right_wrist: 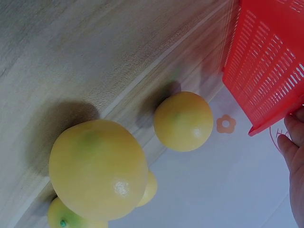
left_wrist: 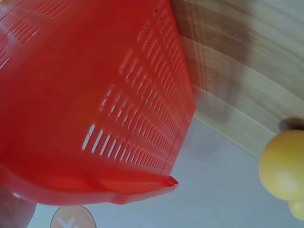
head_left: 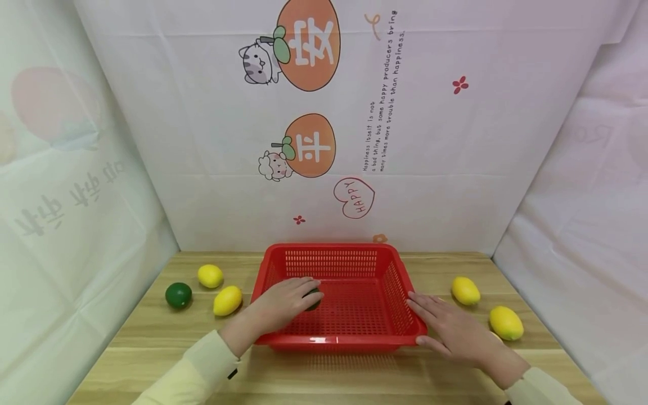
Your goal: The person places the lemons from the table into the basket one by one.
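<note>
My left hand [head_left: 288, 304] reaches over the left side of the red basket [head_left: 349, 341]. Its fingers curl over a dark green lime [head_left: 314, 300], mostly hidden beneath them, inside the basket. In the left wrist view, only part of the hand [left_wrist: 14, 209] shows behind the basket's rim. My right hand [head_left: 453, 329] rests on the basket's right rim with fingers extended and thumb near the front corner. The right wrist view shows those fingers [right_wrist: 288, 148] against the rim.
Left of the basket lie a green lime [head_left: 179, 295] and two lemons, one farther back [head_left: 210, 276] and one nearer [head_left: 228, 301]. On the right are lemons [head_left: 466, 291] [head_left: 506, 323], others partly hidden by my right hand. A printed cloth [head_left: 420, 214] hangs behind the wooden table [head_left: 202, 360].
</note>
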`<control>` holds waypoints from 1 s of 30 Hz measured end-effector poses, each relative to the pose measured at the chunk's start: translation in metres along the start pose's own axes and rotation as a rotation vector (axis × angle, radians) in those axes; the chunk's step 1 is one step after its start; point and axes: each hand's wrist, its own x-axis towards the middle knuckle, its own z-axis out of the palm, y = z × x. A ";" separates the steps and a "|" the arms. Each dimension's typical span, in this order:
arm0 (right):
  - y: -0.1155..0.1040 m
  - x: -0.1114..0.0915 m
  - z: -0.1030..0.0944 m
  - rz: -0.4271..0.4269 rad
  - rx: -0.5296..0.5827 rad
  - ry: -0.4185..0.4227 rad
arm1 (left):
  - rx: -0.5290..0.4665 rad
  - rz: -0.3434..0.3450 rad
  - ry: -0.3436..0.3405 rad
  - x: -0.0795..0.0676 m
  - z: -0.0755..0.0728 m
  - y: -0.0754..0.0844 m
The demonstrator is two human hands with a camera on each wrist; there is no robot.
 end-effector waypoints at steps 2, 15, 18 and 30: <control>-0.001 0.000 -0.001 0.003 -0.002 -0.003 | -0.003 0.001 0.004 0.001 0.003 0.000; -0.001 0.001 -0.002 0.019 0.004 -0.016 | -0.004 0.008 0.012 0.006 0.009 0.000; -0.001 0.001 -0.002 0.019 0.006 -0.016 | -0.022 -0.003 0.000 0.007 0.010 0.001; -0.001 0.000 0.000 0.007 0.013 0.004 | -0.036 -0.014 -0.019 0.007 0.013 0.000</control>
